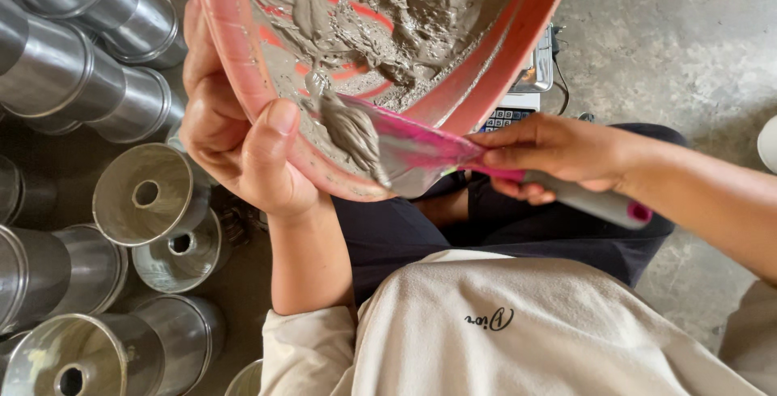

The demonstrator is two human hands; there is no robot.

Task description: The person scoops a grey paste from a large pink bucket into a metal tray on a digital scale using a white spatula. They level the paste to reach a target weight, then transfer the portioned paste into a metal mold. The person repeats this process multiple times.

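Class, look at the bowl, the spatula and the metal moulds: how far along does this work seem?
Done: the grey paste looks mixed and much of the red bowl wall shows scraped streaks. In hand: the left hand tilts the bowl while the right hand scrapes with a pink spatula, paste clinging to its blade. Left: paste remains in the bowl, and the open metal moulds look unfilled.

Shiny metal cylinders are being kept stacked on their sides at upper left. Open-mouthed metal moulds, each with a round hole in its base, are being stored below them. A grey concrete floor is being occupied by a digital scale with keypad.
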